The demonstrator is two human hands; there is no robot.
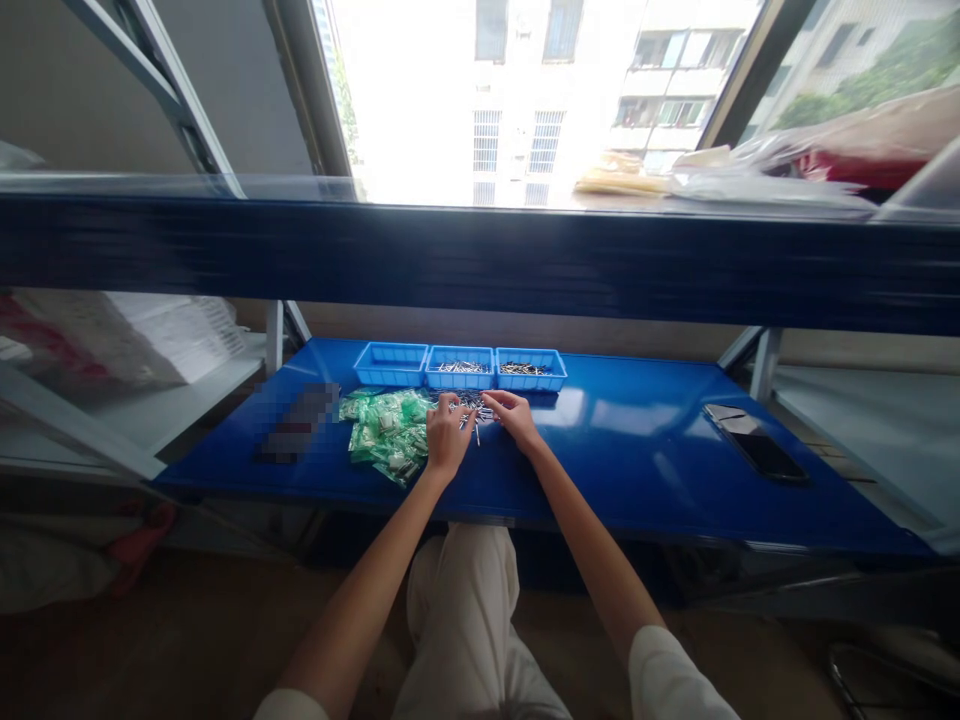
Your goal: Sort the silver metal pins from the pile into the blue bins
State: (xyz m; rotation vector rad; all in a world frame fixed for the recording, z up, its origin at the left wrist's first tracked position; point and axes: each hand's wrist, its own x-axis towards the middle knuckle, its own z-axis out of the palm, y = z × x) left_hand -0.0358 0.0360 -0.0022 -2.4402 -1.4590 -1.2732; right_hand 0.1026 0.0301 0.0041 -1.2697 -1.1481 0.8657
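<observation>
Green packets (386,432): heaped on the blue shelf (637,450), just left of the left hand.
Left hand (448,437): fingers curled down onto the metal pins; whether it pinches one cannot be told.
Metal pins (474,403): small pile between both hands, in front of the trays.
Right hand (514,414): fingertips bent onto the pile, grip unclear.
Blue trays (460,380): three in a row behind the hands; the middle and right ones hold pins.
Phone (757,443): far right, well apart.
</observation>
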